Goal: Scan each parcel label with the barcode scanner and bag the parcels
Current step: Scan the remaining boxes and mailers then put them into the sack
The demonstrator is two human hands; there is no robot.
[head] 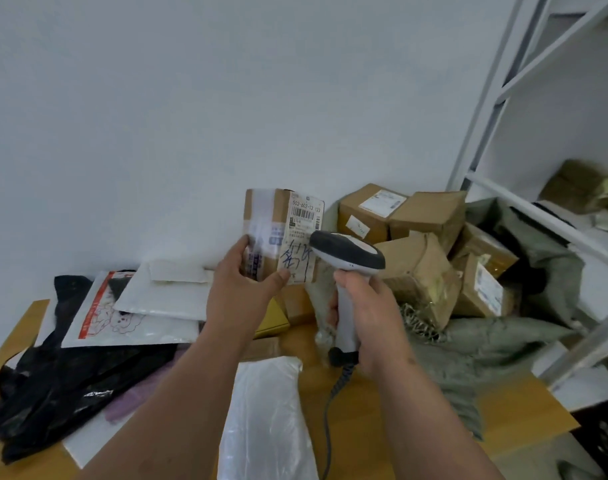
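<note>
My left hand (241, 289) grips a small cardboard parcel (276, 230) upright above the table, thumb on its front. Its white label (306, 220) with a barcode and blue handwriting faces me. My right hand (366, 317) grips the handle of a white and grey barcode scanner (347, 252). The scanner's head sits just right of the label's lower half, pointing toward it. A coiled cable (333, 400) hangs from the scanner's handle. A grey-green sack (486, 341) lies open at the right with several cardboard boxes (423, 268) piled in it.
White mailer bags (150, 306) and black plastic bags (53, 382) cover the left of the wooden table (375, 445). A clear plastic bag (266, 417) lies between my forearms. A white metal shelf rack (524, 133) stands at the right, against the wall.
</note>
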